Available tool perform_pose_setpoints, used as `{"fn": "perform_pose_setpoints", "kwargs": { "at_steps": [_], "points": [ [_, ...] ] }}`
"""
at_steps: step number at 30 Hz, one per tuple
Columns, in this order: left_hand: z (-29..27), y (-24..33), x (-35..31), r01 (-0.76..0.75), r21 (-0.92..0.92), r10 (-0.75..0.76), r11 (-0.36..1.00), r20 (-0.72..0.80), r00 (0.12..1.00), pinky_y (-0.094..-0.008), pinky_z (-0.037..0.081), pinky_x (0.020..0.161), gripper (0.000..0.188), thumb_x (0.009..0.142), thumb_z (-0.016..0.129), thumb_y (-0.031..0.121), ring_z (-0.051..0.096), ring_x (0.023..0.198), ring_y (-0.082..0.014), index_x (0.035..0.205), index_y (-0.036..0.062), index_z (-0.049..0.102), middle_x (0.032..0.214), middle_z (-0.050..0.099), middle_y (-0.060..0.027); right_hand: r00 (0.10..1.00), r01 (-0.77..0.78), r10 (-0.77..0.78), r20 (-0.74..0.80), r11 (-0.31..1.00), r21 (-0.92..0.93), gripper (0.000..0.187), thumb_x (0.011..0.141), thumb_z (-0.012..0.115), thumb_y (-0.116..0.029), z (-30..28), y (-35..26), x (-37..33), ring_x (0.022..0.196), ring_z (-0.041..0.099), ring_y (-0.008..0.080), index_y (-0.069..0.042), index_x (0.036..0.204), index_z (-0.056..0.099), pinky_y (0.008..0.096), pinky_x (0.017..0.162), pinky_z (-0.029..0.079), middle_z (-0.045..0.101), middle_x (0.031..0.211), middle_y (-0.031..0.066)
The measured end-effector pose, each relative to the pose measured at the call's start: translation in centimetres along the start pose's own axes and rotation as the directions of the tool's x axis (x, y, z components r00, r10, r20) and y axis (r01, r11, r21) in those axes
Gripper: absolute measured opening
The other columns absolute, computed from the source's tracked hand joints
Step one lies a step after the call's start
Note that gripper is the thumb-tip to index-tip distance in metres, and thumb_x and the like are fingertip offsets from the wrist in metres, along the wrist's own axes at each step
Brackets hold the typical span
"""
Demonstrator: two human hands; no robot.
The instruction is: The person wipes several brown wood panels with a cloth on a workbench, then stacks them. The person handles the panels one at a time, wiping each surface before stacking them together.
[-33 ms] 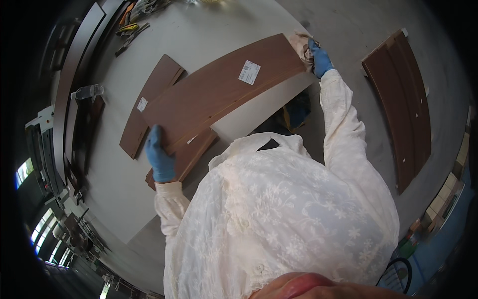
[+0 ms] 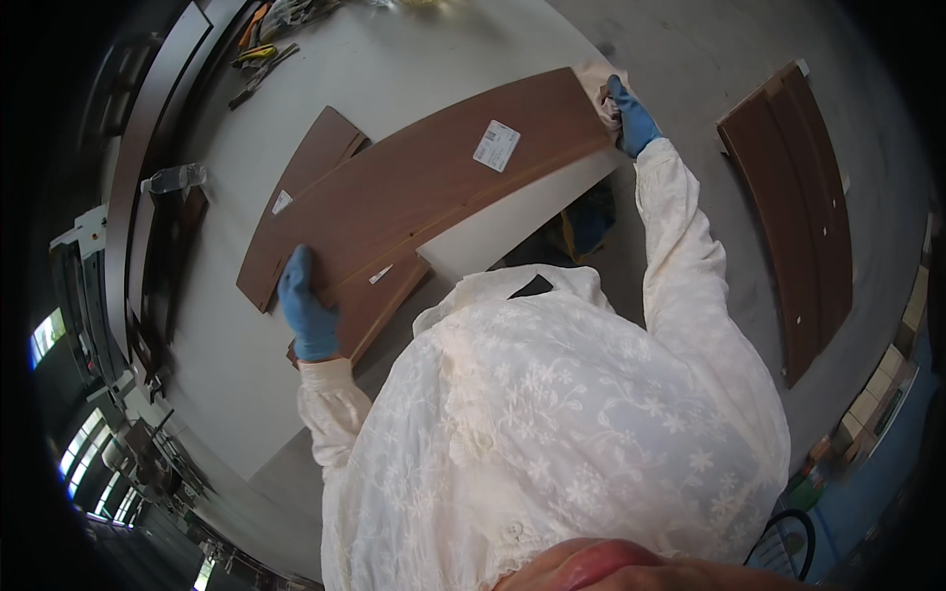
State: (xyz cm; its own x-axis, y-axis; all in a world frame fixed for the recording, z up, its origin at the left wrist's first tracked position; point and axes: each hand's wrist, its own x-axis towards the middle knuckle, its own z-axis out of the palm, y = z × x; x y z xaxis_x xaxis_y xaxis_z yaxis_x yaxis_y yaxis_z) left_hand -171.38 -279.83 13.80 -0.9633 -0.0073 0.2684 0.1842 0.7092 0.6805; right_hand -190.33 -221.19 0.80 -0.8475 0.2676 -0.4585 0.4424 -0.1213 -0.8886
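A long brown wooden board (image 2: 424, 187) with a white label (image 2: 497, 146) lies slantwise over two shorter brown boards. One shorter board (image 2: 266, 251) shows beyond its left part, the other (image 2: 370, 310) on the near side. At the long board's left end is my blue-gloved left hand (image 2: 309, 310), closed round the end; some of its fingers are hidden. My right hand (image 2: 636, 118), also in a blue glove, grips a crumpled beige cloth (image 2: 598, 84) against the long board's right end.
The boards rest on a pale table (image 2: 232, 394). Along its left side are long dark panels (image 2: 148, 187) and a clear plastic bottle (image 2: 177, 179). Tools (image 2: 261, 64) lie at the far left. Off to the right stands a stack of brown boards (image 2: 793, 217).
The long board has shifted slightly, covering more of the far shorter board's label and baring more of the near one's. My left hand moved a little left with its end.
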Motion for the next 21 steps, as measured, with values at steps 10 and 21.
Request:
{"fn": "perform_pose_setpoints", "kwargs": {
  "at_steps": [10, 21],
  "points": [
    [-0.7, -1.1, 15.3, 0.401, -0.909, -0.111, -0.113, 0.412, 0.904, -0.042, 0.04, 0.118, 0.075, 0.099, 0.057, 0.058, 0.052, 0.138, -0.0259, 0.146, -0.0003, 0.054, 0.144, 0.06, -0.0153, 0.987, -0.129, 0.036, 0.159, 0.771, 0.624, 0.027, 0.095, 0.072, -0.028, 2.8, -10.4, -14.3, 0.072, 0.07, 0.0158, -0.005, 0.109, 0.07, 0.0287, 0.068, 0.059, 0.074, 0.088, 0.0065],
    [18.5, 15.9, 12.4, 0.524, -0.851, -0.363, 0.019, 0.483, 0.797, -0.0324, 0.061, 0.083, 0.03, 0.096, 0.065, 0.009, 0.072, 0.093, -0.0196, 0.124, -0.0008, 0.062, 0.111, 0.071, -0.0099, 0.965, 0.142, -0.215, 0.149, 0.909, 0.392, 0.03, 0.097, 0.068, -0.026, 5.6, -3.9, -19.4, 0.077, 0.067, 0.0144, -0.002, 0.116, 0.066, 0.028, 0.069, 0.055, 0.069, 0.089, 0.004]
  ]
}}
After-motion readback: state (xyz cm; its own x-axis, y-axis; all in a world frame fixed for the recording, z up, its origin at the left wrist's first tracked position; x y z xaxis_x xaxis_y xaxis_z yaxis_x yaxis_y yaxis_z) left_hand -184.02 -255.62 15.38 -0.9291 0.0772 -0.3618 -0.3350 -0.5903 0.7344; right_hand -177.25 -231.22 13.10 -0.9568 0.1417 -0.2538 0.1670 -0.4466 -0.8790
